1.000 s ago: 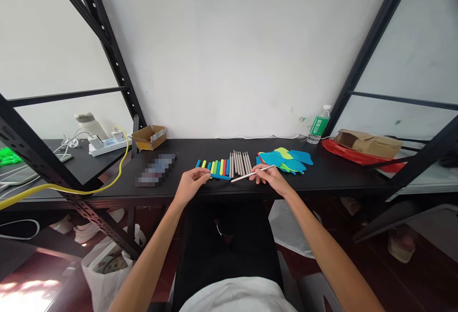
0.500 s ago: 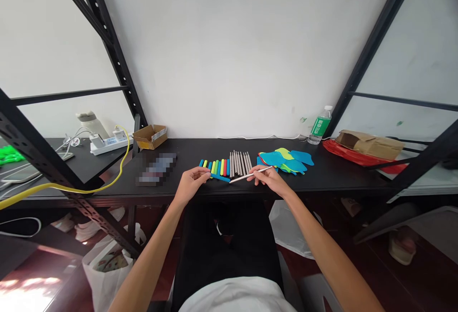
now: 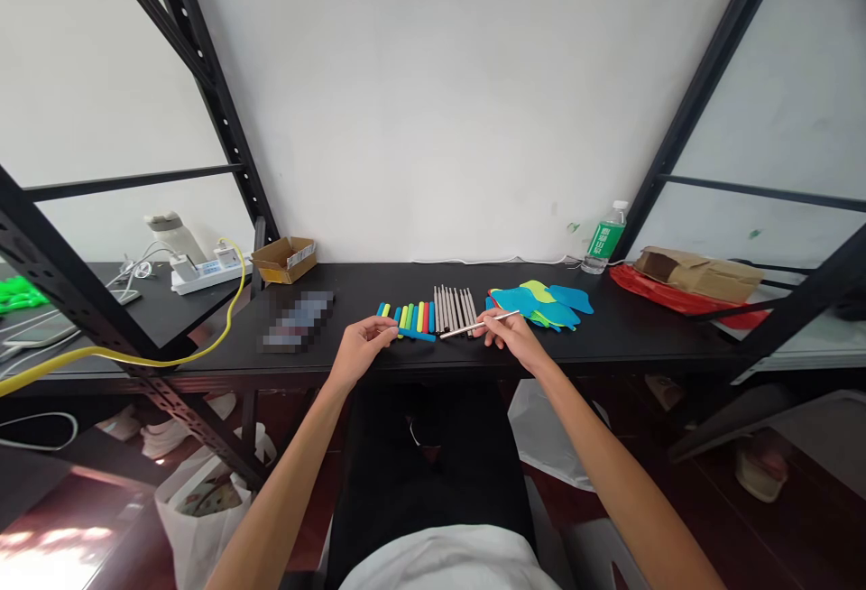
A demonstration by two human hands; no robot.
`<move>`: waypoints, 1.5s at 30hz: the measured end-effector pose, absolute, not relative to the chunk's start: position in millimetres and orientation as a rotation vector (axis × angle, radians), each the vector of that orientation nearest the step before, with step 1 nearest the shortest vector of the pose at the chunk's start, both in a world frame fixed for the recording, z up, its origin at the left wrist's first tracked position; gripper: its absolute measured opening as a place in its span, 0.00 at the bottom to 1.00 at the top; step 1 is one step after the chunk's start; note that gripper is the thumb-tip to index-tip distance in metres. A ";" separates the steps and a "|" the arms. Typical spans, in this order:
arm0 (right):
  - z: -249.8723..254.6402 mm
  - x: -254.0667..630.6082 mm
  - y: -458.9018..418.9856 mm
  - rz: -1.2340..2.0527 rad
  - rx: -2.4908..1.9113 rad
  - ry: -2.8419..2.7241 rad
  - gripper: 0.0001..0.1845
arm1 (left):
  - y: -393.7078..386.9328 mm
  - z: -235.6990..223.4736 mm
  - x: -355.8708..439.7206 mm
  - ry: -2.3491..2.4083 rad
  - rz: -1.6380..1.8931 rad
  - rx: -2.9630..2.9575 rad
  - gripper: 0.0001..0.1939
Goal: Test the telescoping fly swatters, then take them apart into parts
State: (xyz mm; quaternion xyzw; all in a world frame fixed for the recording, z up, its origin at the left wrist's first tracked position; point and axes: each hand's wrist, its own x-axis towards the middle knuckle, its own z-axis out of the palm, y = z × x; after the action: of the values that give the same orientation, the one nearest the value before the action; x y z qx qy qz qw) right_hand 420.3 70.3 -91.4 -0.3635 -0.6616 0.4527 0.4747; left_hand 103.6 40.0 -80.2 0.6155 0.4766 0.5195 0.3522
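Observation:
My left hand [image 3: 365,342] pinches one end of a blue tube [image 3: 418,334] that lies crosswise in front of a row of coloured tubes [image 3: 408,314] on the black table [image 3: 636,333]. My right hand [image 3: 504,330] is closed on a thin silver rod [image 3: 474,327], held slanted with its tip pointing left toward the blue tube. Behind the rod lies a row of several grey rods [image 3: 455,308]. A pile of blue, green and red cut-out shapes [image 3: 541,301] sits just right of my right hand.
A green-labelled water bottle [image 3: 603,238] stands at the back right near a brown paper package [image 3: 696,272] on red plastic. A small cardboard box [image 3: 282,258] and a power strip [image 3: 203,272] sit at the left. Black rack struts frame both sides.
My right hand has drawn the silver rod slightly right and back, so its tip is farther from the blue tube. My left hand has stayed put.

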 end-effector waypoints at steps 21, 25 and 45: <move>-93.3 421.0 74.4 1.090 -0.946 -1.314 0.23 | 38.5 -79.3 104.2 1.209 1.353 1.604 0.18; -94.1 422.0 74.9 1.100 -0.927 -1.272 0.22 | 39.0 -80.4 103.2 1.220 1.348 1.618 0.19; -96.2 424.4 78.3 1.048 -0.868 -1.110 0.21 | 37.3 -77.7 104.5 1.217 1.342 1.599 0.17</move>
State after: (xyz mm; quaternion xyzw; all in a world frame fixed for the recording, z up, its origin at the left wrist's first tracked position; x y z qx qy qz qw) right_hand 424.4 78.3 -96.2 -0.3803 -0.4864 0.4594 0.6385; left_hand 104.5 37.3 -77.7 0.6187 0.4708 0.5192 0.3549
